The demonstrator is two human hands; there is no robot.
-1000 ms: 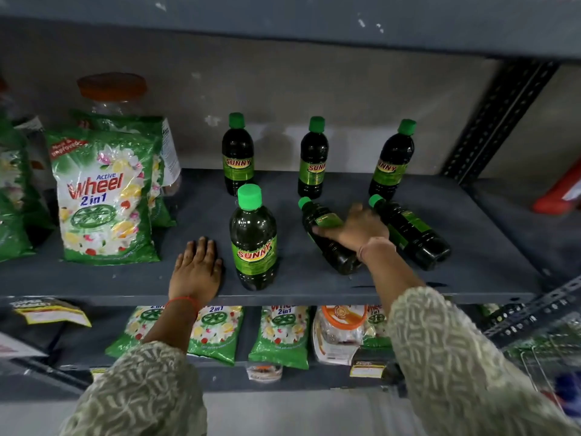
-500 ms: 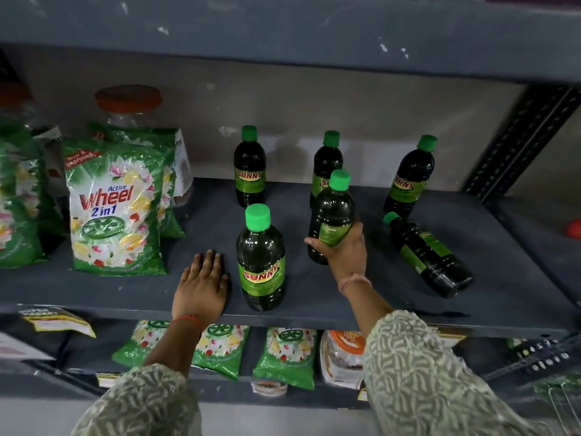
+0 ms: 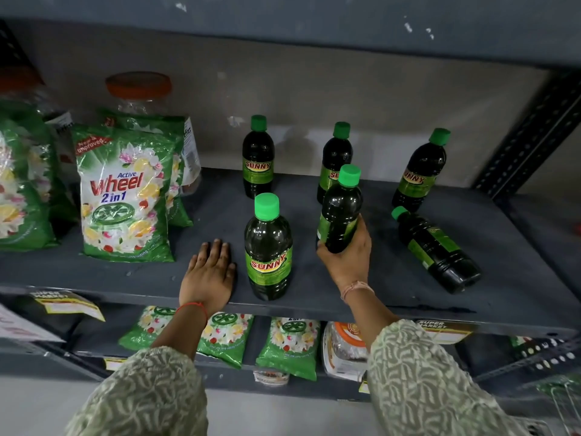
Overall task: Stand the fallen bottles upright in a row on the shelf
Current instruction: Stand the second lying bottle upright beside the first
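My right hand [image 3: 347,262] grips a dark green-capped Sunny bottle [image 3: 341,209] around its lower body, holding it nearly upright over the grey shelf [image 3: 361,297]. Left of it a front bottle [image 3: 268,247] stands upright near the shelf's front edge. My left hand [image 3: 209,273] lies flat on the shelf beside that bottle, fingers apart, holding nothing. Three more bottles stand upright at the back: left [image 3: 258,157], middle [image 3: 334,155], partly hidden by the held one, and right [image 3: 421,171]. One fallen bottle [image 3: 435,250] lies on its side at the right, cap pointing back-left.
Green Wheel detergent packs [image 3: 124,196] and an orange-lidded jar [image 3: 138,89] fill the shelf's left part. A perforated upright post [image 3: 531,133] bounds the right side. The upper shelf [image 3: 283,14] hangs overhead. More packs lie on the lower shelf [image 3: 286,347].
My right hand took hold of the fallen middle bottle and tipped it up from lying flat to nearly upright. The left hand stayed flat on the shelf.
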